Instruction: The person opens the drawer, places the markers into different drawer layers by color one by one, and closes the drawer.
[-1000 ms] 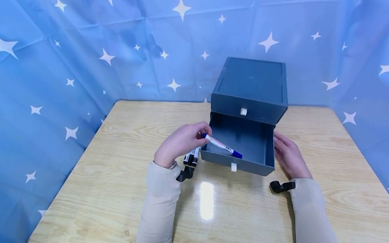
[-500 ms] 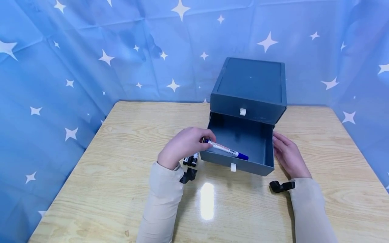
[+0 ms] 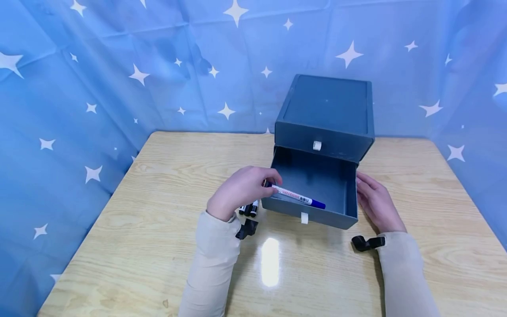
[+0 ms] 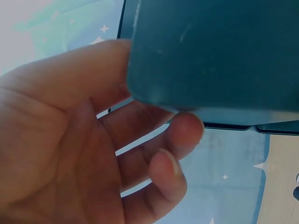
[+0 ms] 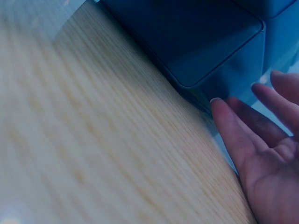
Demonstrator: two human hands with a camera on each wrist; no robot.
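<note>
My left hand (image 3: 242, 191) pinches a white marker (image 3: 294, 196) with a blue cap by its left end. The marker slants down to the right inside the pulled-out lower drawer (image 3: 330, 219), close to its front wall. In the left wrist view the left hand (image 4: 70, 135) is at the corner of the drawer (image 4: 210, 60), whose wall hides the marker. My right hand (image 3: 378, 204) lies along the drawer's right outer side, fingers extended. The right wrist view shows the right hand's fingertips (image 5: 222, 109) right at the dark drawer side (image 5: 233, 77), holding nothing.
The grey-blue two-drawer box (image 3: 326, 103) stands toward the back of the wooden table (image 3: 158, 220), its upper drawer (image 3: 295, 135) closed. Several markers with black ends (image 3: 248, 209) lie beside the drawer, partly behind the left hand. A starry blue cloth (image 3: 178, 88) hangs behind.
My left hand has moved slightly right and down, bringing the marker lower and farther right in the drawer. The right hand and the box stay in place.
</note>
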